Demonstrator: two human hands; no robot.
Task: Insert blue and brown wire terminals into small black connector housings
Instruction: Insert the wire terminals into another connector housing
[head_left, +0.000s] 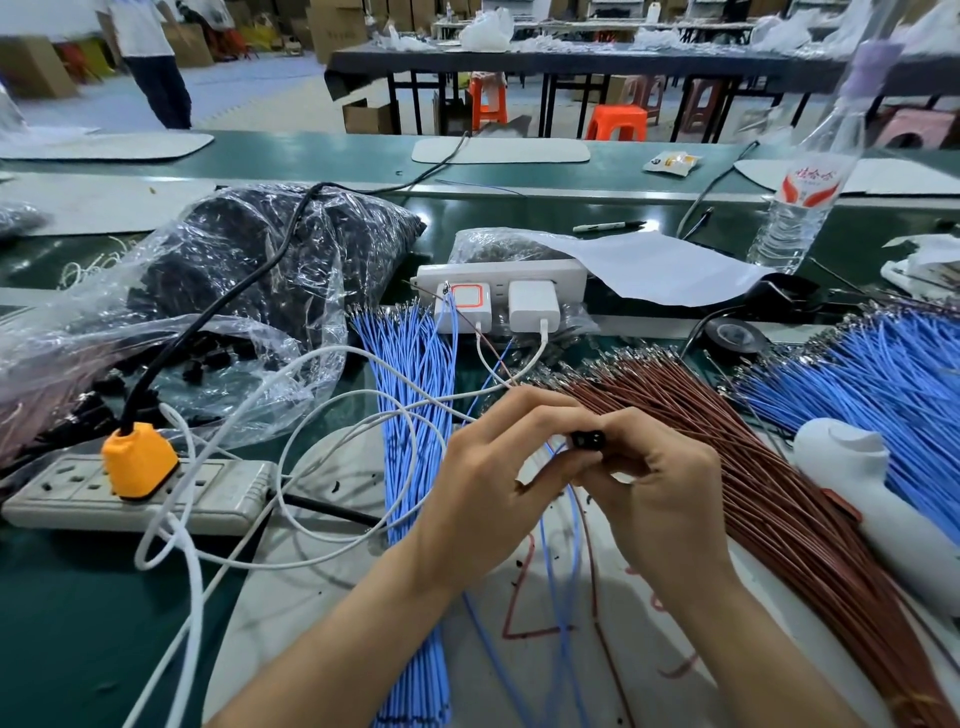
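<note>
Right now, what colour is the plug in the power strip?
The plug is orange, best in head view.

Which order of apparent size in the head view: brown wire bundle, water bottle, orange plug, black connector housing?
1. brown wire bundle, by far the widest spread.
2. water bottle, though it stands farther back, so nearness plays against it.
3. orange plug.
4. black connector housing, clearly the smallest.

Factory assembly hall: long workbenches (571, 60), cartons (337, 26), bundled wires (769, 467).

Crinkled glossy plastic bag (218, 291) — matt green table (78, 613) — smooth white paper (649, 265)
</note>
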